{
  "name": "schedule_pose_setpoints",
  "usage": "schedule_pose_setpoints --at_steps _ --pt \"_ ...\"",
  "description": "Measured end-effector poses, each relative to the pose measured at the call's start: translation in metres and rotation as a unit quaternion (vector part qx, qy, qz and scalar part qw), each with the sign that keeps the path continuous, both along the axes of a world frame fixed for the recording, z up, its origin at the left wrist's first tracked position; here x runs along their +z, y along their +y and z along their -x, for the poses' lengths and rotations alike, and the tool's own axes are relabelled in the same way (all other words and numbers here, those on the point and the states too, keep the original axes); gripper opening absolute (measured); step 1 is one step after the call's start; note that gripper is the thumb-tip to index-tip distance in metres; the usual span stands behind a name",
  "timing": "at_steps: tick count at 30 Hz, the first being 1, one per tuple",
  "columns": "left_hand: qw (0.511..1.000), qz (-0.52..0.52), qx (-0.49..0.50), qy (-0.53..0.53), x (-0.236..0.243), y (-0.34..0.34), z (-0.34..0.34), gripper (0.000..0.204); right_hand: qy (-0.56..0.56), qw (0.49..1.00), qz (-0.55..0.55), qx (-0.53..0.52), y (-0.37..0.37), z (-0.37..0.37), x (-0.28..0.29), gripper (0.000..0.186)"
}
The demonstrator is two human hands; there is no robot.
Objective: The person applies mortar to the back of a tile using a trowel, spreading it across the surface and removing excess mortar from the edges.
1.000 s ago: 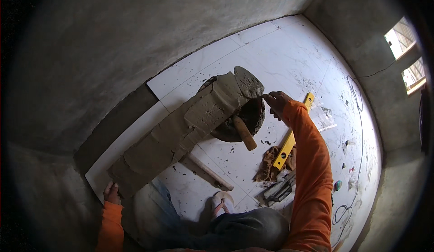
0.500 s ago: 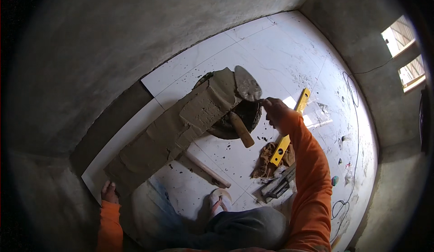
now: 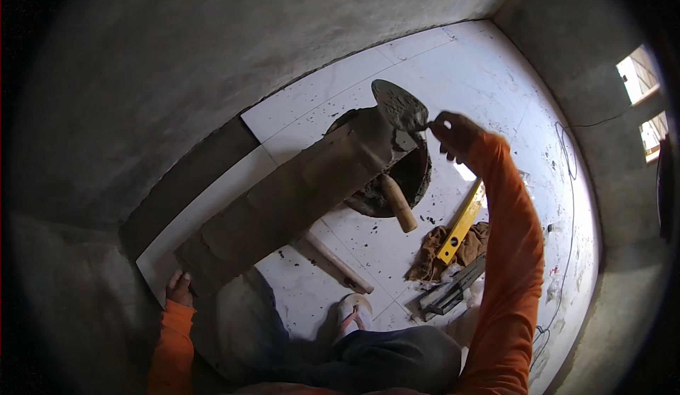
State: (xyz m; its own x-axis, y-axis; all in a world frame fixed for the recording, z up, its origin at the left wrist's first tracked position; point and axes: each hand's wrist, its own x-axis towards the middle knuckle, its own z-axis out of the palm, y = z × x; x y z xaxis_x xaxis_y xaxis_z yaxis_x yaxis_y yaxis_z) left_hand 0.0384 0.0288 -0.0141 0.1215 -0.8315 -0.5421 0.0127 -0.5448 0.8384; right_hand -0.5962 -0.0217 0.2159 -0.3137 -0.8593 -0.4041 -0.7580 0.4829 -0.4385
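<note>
A long narrow board or tile strip (image 3: 280,190), its top coated in wet grey mortar, slants from lower left to upper right. My left hand (image 3: 179,287) grips its near-left corner, the fingers curled at the edge. The far end rests over a round bucket (image 3: 423,182) holding dark mortar. My right hand (image 3: 453,134) is closed round the handle of a trowel (image 3: 400,105). The mortar-smeared blade is at the far end of the strip, above the bucket. A wooden handle (image 3: 398,202) sticks out of the bucket; its other end is hidden.
White floor tiles (image 3: 358,87) run along the grey wall (image 3: 212,55), leaving a bare strip (image 3: 191,172) beside it. A wooden-handled tool (image 3: 336,262) lies near my foot. To the right are a yellow spirit level (image 3: 464,226), brown cloth (image 3: 423,257), a grey float-like tool (image 3: 453,289) and a cable (image 3: 570,182).
The trowel has moved slightly up and right, its blade turned. Mortar on the strip looks smoother, with fewer ridges. The whole view has shifted a little; my left hand stays at the corner.
</note>
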Motion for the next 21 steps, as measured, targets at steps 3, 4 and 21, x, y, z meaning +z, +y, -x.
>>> schedule_pose_setpoints --at_steps 3,4,21 --pt "1.0 0.027 -0.005 0.011 -0.013 0.005 -0.01 0.051 0.113 0.987 -0.109 0.026 -0.042 -0.01 0.038 0.037" --pt "0.998 0.06 -0.004 0.024 -0.011 0.01 -0.023 0.05 0.121 0.979 -0.16 0.017 -0.065 0.008 0.025 0.036" --pt "0.945 0.26 -0.163 -0.116 0.015 0.027 -0.051 0.056 0.3 0.943 -0.121 0.078 -0.087 -0.008 0.052 0.041"
